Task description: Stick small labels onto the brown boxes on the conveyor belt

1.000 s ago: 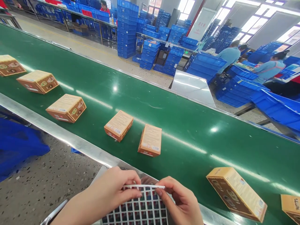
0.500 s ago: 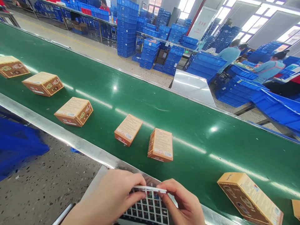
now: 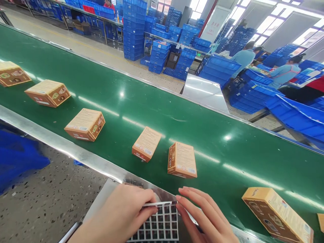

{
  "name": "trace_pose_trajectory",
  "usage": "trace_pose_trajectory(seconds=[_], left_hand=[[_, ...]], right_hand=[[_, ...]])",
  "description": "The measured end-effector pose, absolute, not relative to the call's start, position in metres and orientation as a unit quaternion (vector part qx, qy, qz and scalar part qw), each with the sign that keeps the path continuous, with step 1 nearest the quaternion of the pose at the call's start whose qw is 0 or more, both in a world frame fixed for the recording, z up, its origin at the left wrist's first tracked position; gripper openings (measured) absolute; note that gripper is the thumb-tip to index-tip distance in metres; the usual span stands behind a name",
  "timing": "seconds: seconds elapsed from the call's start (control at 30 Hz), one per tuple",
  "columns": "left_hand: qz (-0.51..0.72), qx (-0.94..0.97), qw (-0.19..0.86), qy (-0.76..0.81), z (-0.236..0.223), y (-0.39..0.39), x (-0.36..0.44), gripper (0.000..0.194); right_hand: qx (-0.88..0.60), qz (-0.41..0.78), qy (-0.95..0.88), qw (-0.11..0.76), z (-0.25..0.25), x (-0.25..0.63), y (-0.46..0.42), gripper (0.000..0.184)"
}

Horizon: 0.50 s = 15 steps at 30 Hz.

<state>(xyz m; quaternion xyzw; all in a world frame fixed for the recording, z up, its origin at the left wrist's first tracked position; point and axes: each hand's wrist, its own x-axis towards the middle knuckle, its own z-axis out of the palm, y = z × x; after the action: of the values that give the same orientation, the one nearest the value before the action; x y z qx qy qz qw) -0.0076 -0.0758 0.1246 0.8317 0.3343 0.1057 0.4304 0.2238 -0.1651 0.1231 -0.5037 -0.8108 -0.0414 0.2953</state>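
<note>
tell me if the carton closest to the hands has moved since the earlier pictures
Yes, the carton has moved to the picture's right and slightly down, judged against the silver panel.

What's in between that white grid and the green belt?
The conveyor's metal edge runs between the white grid and the green belt; the head view shows it.

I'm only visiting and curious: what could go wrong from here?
The white grid might slip: the left hand pinches its top edge, while the right hand is open at its corner. Two middle boxes on the green belt lie close together at different angles, so they could bump.
</note>
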Motion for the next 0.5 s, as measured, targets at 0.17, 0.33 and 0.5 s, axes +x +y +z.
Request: trace_pose_trajectory(seconds=[0.17,0.33,0.5], left_hand=[[0.068,0.856,0.398,0.324,0.122,-0.075,-0.006,0.017],[0.059,0.857,0.392,0.329,0.119,-0.072,-0.006,0.017],[0.024,0.847,0.411,0.336,0.121,-0.063,-0.009,0.015]], right_hand=[[-0.491,-0.125,-0.824,0.256,0.136,0.219,-0.157,0.024],[-0.503,-0.067,-0.811,0.291,0.137,0.208,-0.159,0.019],[-0.585,0.171,-0.691,0.388,0.131,0.225,-0.174,0.011]])
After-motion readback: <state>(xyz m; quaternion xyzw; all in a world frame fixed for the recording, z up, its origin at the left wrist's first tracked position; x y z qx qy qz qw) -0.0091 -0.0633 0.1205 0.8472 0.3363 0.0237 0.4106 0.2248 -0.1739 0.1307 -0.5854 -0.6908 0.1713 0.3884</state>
